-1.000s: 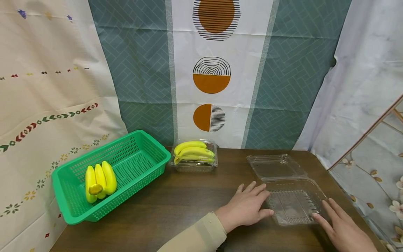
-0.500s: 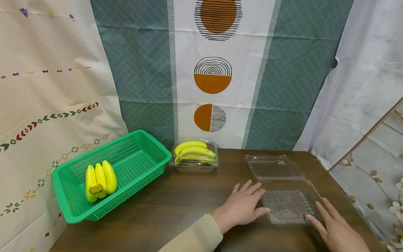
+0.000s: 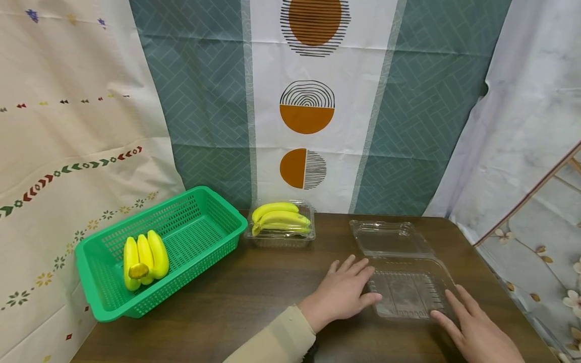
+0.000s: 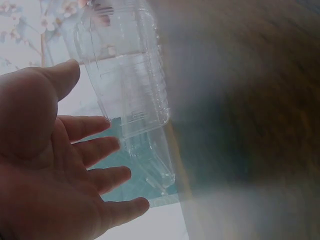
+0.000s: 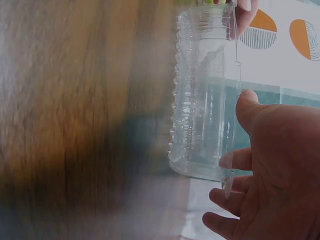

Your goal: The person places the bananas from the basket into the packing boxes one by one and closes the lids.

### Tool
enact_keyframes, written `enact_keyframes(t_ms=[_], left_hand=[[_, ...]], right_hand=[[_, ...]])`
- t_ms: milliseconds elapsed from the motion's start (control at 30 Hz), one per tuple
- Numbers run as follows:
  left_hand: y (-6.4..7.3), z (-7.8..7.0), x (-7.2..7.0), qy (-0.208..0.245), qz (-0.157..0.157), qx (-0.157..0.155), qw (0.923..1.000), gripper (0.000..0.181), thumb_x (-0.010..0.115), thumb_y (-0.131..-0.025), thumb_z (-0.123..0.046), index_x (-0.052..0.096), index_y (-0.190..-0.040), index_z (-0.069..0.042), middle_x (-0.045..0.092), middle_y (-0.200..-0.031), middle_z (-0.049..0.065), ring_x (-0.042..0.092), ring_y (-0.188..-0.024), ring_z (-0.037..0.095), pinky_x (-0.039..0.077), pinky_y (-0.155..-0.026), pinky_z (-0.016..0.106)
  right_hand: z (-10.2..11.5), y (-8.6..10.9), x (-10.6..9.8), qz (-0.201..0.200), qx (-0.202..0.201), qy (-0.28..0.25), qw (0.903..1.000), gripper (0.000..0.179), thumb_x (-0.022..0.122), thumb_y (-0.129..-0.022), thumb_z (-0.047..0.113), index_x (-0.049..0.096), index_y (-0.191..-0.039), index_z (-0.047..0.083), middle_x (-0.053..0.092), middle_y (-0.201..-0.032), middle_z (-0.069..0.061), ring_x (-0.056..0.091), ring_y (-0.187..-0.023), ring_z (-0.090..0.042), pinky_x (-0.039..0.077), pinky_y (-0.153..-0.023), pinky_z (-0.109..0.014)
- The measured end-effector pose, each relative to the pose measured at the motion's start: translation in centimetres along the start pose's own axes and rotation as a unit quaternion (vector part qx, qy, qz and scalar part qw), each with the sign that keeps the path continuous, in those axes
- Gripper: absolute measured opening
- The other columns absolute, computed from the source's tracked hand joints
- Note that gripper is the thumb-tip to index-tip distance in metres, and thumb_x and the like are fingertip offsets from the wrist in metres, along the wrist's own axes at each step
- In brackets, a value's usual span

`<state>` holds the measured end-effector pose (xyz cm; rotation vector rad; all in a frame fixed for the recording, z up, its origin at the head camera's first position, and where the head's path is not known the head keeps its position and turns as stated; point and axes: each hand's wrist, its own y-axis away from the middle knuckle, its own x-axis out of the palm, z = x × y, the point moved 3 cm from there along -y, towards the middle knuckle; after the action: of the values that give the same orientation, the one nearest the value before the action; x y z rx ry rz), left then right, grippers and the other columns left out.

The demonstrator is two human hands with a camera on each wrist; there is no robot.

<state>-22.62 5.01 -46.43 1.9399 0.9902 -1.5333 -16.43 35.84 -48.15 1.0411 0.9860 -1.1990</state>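
Note:
A clear plastic clamshell container (image 3: 404, 297) lies open on the brown table, its lid (image 3: 390, 239) folded back toward the curtain. At its left side is my left hand (image 3: 342, 295), fingers spread and fairly straight, fingertips right at the rim. My right hand (image 3: 478, 330) is at the opposite side, thumb near the front corner and fingers along the edge. In the right wrist view, the fingers (image 5: 240, 158) reach beside the container wall with the thumb at the rim. Spread fingers (image 4: 97, 150) also show beside the clear plastic in the left wrist view.
On the left stands a green plastic basket (image 3: 195, 237) with a bunch of yellow bananas (image 3: 145, 259) in it. A closed clear clamshell (image 3: 279, 243) with more bananas (image 3: 281, 219) inside sits at the table's back edge. Patterned curtains (image 3: 209, 101) hang behind the table (image 3: 254, 302).
The open container has slid left across the table, and both hands have moved left along with it. The basket and the packed bananas stay where they were.

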Motion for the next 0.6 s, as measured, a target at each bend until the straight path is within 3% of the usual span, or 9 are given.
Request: enact_keyframes(t_ms=[600], left_hand=[[0.7, 1.6, -0.6, 0.0, -0.003, -0.025, 0.9997, 0.072, 0.045, -0.112, -0.067, 0.044, -0.171, -0.025, 0.033, -0.179, -0.001, 0.028, -0.166, 0.029, 0.032, -0.128, 0.058]], right_hand=[[3.3, 0.3, 0.1, -0.056, -0.022, -0.008, 0.9982, 0.092, 0.059, -0.11, 0.063, 0.044, -0.16, -0.013, 0.033, -0.16, -0.043, 0.059, -0.125, -0.067, 0.056, -0.078, -0.069]])
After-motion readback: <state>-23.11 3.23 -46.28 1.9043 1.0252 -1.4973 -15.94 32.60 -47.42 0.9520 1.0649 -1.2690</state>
